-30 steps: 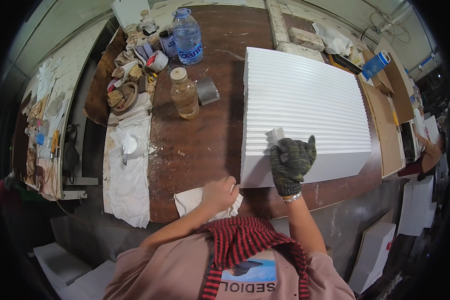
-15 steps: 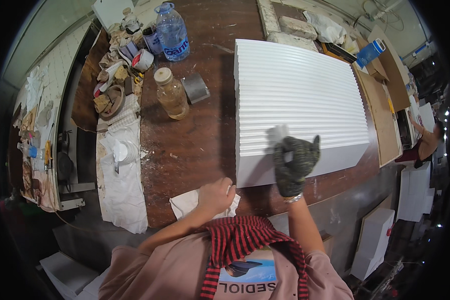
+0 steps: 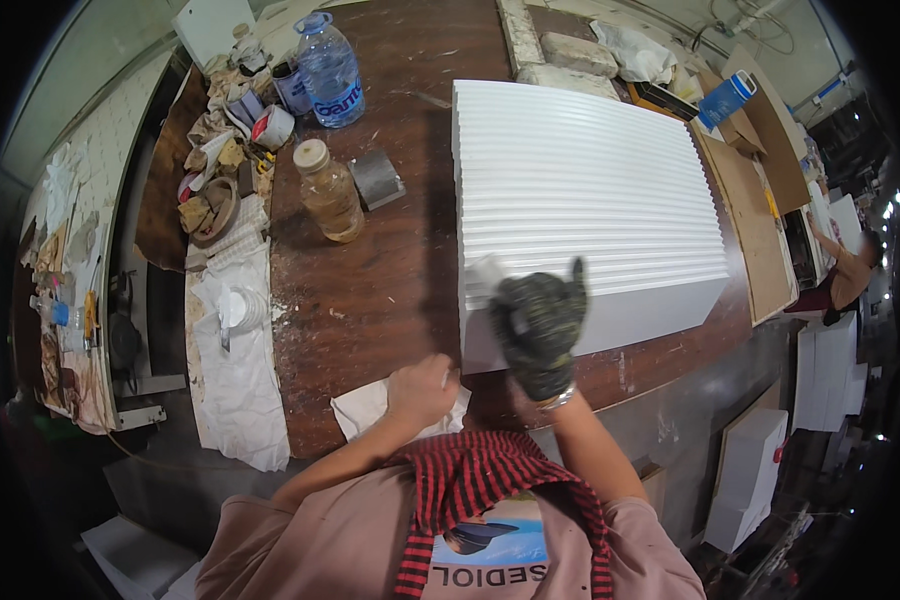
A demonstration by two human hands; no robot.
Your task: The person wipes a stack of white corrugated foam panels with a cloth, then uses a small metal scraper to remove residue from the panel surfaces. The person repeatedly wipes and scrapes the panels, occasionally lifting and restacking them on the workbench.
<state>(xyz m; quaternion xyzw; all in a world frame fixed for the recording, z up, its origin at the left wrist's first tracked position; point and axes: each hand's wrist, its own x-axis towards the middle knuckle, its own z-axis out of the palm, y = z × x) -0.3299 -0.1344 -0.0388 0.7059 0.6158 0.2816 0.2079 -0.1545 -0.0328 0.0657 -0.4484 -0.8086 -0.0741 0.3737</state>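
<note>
- White ridged rectangular panel: brown wooden tabletop beneath, white-capped brownish bottle leftward.
- Dark-gloved right hand pinches pale blurred block.
- Bare left hand: curled, contents unclear.

A workshop: scuffed bench, grimy cans, and, dimly at right, apparently another worker.

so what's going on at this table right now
A person's gloved right hand holds a small pale piece, blurred, by the near left corner of a ridged white block on the brown table. The bare left hand is on a white cloth at the table's near edge. A capped jar stands further left.
</note>
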